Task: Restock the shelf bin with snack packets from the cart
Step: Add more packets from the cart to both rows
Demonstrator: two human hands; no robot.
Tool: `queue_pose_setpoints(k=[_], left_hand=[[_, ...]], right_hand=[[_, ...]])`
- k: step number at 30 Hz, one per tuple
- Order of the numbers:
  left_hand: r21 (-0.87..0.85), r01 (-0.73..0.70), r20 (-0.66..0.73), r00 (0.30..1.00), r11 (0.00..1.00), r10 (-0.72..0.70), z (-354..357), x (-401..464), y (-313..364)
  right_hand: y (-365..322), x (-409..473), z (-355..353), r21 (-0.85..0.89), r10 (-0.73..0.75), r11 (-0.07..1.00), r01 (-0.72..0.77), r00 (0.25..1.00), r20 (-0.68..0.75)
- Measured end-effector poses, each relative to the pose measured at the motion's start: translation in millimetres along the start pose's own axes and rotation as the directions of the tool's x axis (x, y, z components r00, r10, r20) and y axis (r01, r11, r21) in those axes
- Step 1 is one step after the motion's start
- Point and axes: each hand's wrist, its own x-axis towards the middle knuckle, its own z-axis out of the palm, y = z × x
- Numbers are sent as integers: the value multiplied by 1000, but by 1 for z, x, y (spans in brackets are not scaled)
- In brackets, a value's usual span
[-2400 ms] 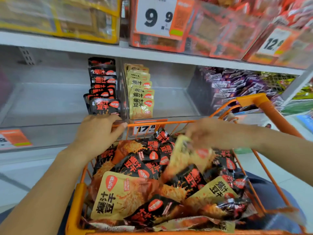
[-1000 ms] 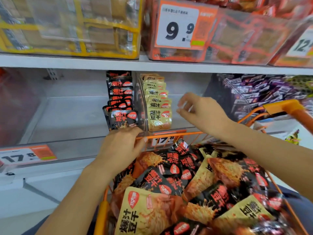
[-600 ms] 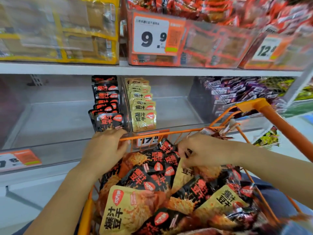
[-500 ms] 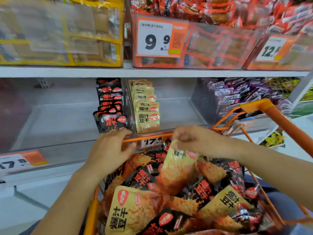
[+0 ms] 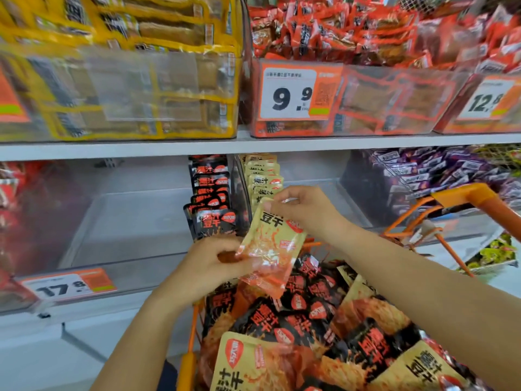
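Head view: right hand (image 5: 304,213) pinches the yellow packet's (image 5: 272,246) top edge, left hand (image 5: 208,266) grips its bottom, above the cart (image 5: 465,193); it looks light, crinkly, slippery; edges seem safest.

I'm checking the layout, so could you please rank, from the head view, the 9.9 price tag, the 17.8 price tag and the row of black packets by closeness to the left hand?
1. Row of black packets, just above the left hand in the shelf bin.
2. 17.8 price tag, lower left on the shelf edge.
3. 9.9 price tag, up on the higher shelf.
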Motion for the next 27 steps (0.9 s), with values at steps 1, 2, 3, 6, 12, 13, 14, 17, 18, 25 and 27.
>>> queue_pose_setpoints(k=[1, 2, 3, 6, 12, 13, 14, 17, 18, 25, 27], left_hand=[[-10, 9, -25, 1000, 1000, -10, 0, 2, -1], [-20, 16, -58, 998, 1000, -17, 0, 3, -2], [-22, 17, -87, 996, 1000, -18, 1, 4, -4], [-13, 5, -119, 993, 1000, -6, 3, 6, -7], [21, -12, -150, 989, 1000, 15, 7, 8, -10], [40, -5, -146, 989, 999, 10, 8, 8, -12], [66, 4, -151, 989, 998, 6, 8, 9, -13], [136, 18, -167, 986, 991, 5, 9, 9, -13], [151, 20, -164, 986, 988, 5, 9, 9, -12], [182, 19, -149, 989, 983, 9, 6, 10, -9], [189, 20, -153, 988, 982, 10, 6, 11, -10]], right_hand=[[3, 0, 3, 83, 35, 996, -37, 999, 22], [6, -1, 3, 206, 66, 975, -79, 995, 73], [10, -3, 2, 349, 77, 929, -122, 987, 140], [21, -10, -8, 618, 22, 750, -235, 943, 332], [38, -17, -12, 489, 136, 836, -248, 958, 253], [35, -11, -17, 526, 119, 830, -186, 980, 159], [30, -3, -24, 521, 100, 846, -112, 994, 51], [21, 27, -42, 267, 22, 964, 14, 991, -132], [23, 34, -44, 181, 13, 983, 8, 994, -113], [55, 55, -12, -132, 31, 991, -14, 991, 127], [63, 61, -8, -301, 50, 954, -13, 992, 116]])
